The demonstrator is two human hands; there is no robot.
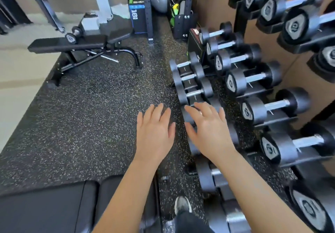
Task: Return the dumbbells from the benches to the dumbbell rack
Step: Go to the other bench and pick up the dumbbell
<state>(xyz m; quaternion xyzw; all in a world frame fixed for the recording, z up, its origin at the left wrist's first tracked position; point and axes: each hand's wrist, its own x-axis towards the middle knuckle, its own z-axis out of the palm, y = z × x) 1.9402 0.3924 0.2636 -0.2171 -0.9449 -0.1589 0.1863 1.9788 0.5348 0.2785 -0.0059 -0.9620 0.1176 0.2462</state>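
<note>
At 11 o'clock from hands, well apart: dumbbell [73, 35] on far bench [54, 45], axis across pad. Left hand [154, 134] nearer; right hand [208, 133] by dumbbell rack [277, 118]; both spread, empty.

Black dumbbells [252, 77], silver handles; black speckled floor [90, 114].

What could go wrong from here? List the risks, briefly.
1. The dumbbell lies unsecured on the far bench; it may roll off.
2. The right hand hovers over the tightly packed low row; fingers could get pinched.
3. The shoe stands close to that row; a slipped weight might hit it.
</note>
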